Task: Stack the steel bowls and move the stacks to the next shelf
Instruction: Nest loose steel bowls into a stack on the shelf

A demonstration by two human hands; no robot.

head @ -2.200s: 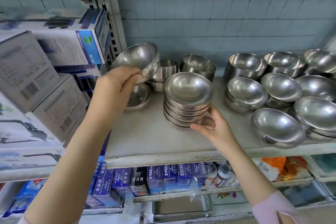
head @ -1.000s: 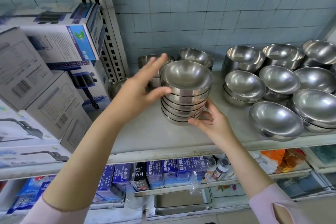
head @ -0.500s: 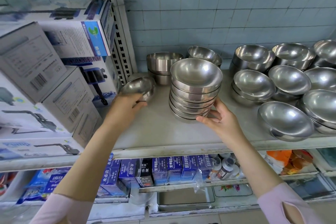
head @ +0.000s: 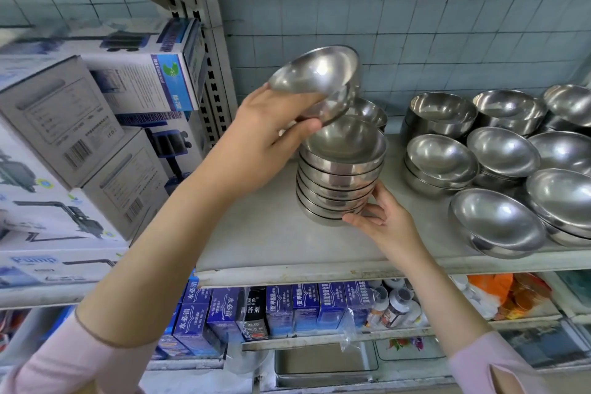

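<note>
The fingers (head: 295, 133) of the left hand (head: 262, 137) are clamped on a steel bowl (head: 315, 77), which is tilted just above the stack (head: 340, 176) of nested bowls. The right hand (head: 388, 224) has its fingers (head: 379, 193) curled round the stack's lower right side. The stack stands on the shelf (head: 271, 246). Loose bowls (head: 499, 224) lie to its right and pump boxes (head: 64, 112) to its left.
</note>
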